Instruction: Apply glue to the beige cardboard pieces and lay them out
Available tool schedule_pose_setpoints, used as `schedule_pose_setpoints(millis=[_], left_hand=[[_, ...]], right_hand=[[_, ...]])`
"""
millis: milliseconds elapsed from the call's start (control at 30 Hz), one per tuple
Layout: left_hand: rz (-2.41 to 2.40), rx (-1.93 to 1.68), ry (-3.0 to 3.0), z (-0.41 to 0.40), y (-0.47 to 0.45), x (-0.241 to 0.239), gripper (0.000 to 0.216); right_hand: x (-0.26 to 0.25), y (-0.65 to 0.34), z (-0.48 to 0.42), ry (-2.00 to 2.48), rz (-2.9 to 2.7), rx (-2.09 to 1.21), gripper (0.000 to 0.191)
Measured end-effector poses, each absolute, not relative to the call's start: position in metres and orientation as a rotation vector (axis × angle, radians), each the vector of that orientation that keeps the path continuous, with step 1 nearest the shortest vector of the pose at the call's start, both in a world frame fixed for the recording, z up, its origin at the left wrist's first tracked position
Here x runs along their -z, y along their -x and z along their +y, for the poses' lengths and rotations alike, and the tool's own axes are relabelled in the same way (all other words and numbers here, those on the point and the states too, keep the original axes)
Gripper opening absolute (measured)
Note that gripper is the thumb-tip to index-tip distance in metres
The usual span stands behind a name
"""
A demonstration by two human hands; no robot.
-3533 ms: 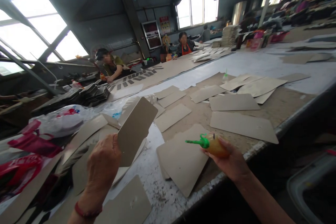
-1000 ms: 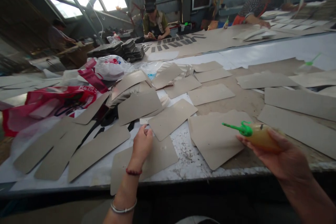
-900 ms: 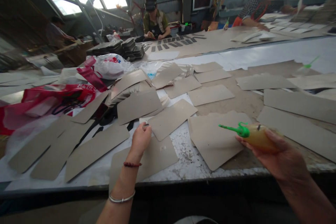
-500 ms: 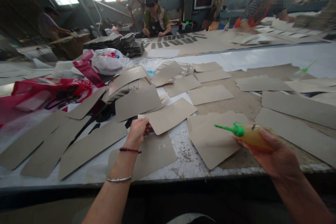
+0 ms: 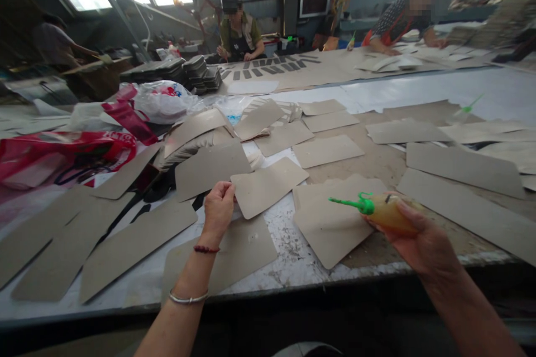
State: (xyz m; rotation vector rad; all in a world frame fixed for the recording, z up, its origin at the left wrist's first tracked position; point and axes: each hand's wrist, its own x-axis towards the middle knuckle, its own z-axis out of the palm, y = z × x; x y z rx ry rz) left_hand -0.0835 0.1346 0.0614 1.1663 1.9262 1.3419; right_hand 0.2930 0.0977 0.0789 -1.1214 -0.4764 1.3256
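Observation:
My left hand (image 5: 219, 206) pinches the left end of a grey cardboard piece (image 5: 270, 185) with rounded corners. Beneath that wrist, another cardboard sheet (image 5: 245, 254) lies on the table near its front edge. In my right hand (image 5: 422, 240) is a squeeze bottle (image 5: 391, 215) of yellowish liquid, its green nozzle pointing left. Below the nozzle rests a small overlapping pile of cardboard sheets (image 5: 330, 228). The fingers of my right hand wrap round the bottle, and its underside is partly hidden by them.
More cardboard pieces (image 5: 138, 251) lie spread to the left and right. A red plastic bag (image 5: 71, 150) and a clear bag (image 5: 161, 101) sit at the left. Another green-tipped bottle (image 5: 464, 112) stands back right. Co-workers (image 5: 238, 30) are busy across the table, beside dark stacks (image 5: 201, 73).
The whole view has shifted slightly, so most things appear further left. My left hand has risen a little with the cardboard piece. My right hand still holds the bottle.

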Motion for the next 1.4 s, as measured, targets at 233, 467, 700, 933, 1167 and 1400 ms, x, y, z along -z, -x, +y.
schedule_pose_setpoints(millis=[233, 467, 700, 933, 1167, 1400], left_hand=[[1.909, -1.377, -1.342, 0.13, 0.078, -0.067, 0.022], [1.94, -1.339, -1.454, 0.138, 0.07, -0.073, 0.022], [2.106, -1.235, -1.436, 0.153, 0.072, -0.054, 0.013], [2.217, -1.103, -1.428, 0.16, 0.072, -0.05, 0.018], [2.332, -0.958, -1.458, 0.163, 0.069, -0.054, 0.017], [2.405, -0.822, -1.505, 0.162, 0.064, -0.061, 0.015]], right_hand=[[-0.078, -0.293, 0.1, 1.131, -0.434, -1.33, 0.02], [-0.078, -0.289, 0.102, 1.159, -0.425, -1.312, 0.035], [-0.073, -0.292, 0.102, 1.141, -0.448, -1.327, 0.028], [-0.072, -0.291, 0.103, 1.095, -0.44, -1.33, 0.029], [-0.072, -0.29, 0.104, 1.044, -0.459, -1.358, 0.036], [-0.073, -0.289, 0.103, 1.021, -0.465, -1.378, 0.038]])
